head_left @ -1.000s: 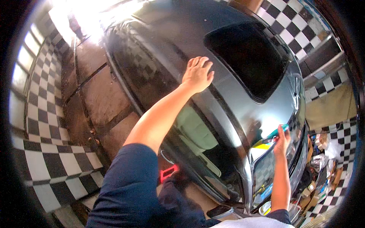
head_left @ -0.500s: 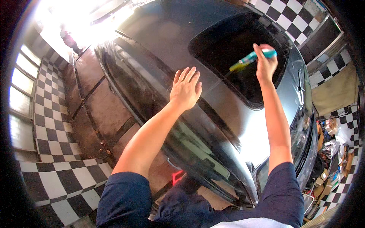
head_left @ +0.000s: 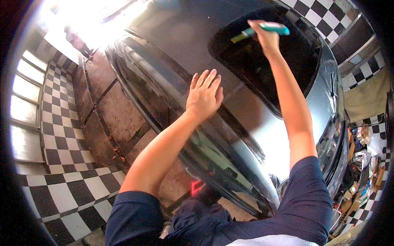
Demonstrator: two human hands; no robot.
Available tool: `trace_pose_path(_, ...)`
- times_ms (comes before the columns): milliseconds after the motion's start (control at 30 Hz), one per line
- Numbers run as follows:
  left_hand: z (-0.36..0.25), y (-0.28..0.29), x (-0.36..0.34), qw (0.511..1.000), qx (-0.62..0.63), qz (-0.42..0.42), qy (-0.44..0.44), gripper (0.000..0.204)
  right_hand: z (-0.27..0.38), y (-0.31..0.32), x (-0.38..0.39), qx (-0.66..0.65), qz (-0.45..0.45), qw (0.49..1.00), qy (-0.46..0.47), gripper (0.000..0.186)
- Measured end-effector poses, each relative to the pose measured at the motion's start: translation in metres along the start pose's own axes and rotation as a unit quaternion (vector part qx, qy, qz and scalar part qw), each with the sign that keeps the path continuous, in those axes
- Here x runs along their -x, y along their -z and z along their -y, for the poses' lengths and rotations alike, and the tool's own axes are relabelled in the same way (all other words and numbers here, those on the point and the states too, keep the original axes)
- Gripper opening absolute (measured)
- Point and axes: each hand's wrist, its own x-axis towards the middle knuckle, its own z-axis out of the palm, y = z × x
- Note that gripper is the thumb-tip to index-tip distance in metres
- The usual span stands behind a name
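My right hand (head_left: 269, 40) is closed around a teal-handled tool with a yellow end (head_left: 278, 28). Blur hides what kind of tool it is. Its yellow end points left, over the far part of the dark glass panel (head_left: 283, 78) in the roof of a dark grey car (head_left: 180, 33); whether it touches the glass I cannot tell. With fingers stretched out and nothing in it, my left hand (head_left: 204, 96) lies flat on the near side of the roof, left of the glass.
Brown floor tiles (head_left: 117, 106) run along the car's left, beside a checkered wall (head_left: 59, 119) with windows (head_left: 28, 90). A person (head_left: 77, 41) is at the bright far opening. Cluttered boxes and bags (head_left: 361, 164) fill the right. A red object (head_left: 197, 187) shows low beside the car.
My right hand has swung away from me and to the left over the glass, carrying the tool. The left hand stays planted on the roof. The view has shifted slightly.
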Motion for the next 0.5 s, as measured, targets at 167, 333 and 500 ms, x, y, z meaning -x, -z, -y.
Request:
trace_pose_path(167,-0.011,-0.003,-0.011,0.999,-0.012,-0.021,-0.036,0.035,-0.04,-0.088,-0.07,-0.192,0.1,0.973,0.078,0.018)
trace_pose_path(333,0.008,-0.009,0.003,0.999,-0.023,-0.033,-0.018,0.032,-0.058,-0.041,-0.009,-0.132,0.136,0.98,0.062,0.022)
trace_pose_path(500,0.003,-0.008,0.003,0.999,-0.021,-0.037,-0.01,0.034,-0.067,0.111,0.119,-0.056,0.066,0.995,-0.044,0.038)
